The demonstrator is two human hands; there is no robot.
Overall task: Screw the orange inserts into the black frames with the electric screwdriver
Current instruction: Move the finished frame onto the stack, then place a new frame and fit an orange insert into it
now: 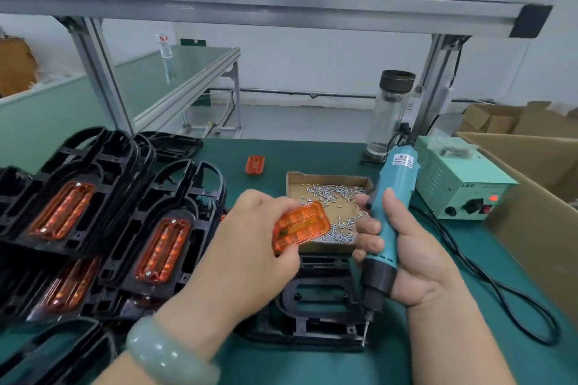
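- While the left hand pinches an orange insert between thumb and curled fingers, the piece hangs tilted over the near edge of the screw box.
- Right hand: fingers wrapped round the blue screwdriver, held upright, bit down at the near right corner of the frame; contact cannot be told.
- Frame: black, centre an open window, flat on the green mat beneath both hands, just before the box.
- Screws: loose in the box.
- Stacks: black frames with orange inserts fitted, piled at left.
- Spare insert: alone on the mat, beyond the box's left corner.
- Supply: pale green unit at right, red lamp lit.
- Bracelet: pale green, on the left wrist.
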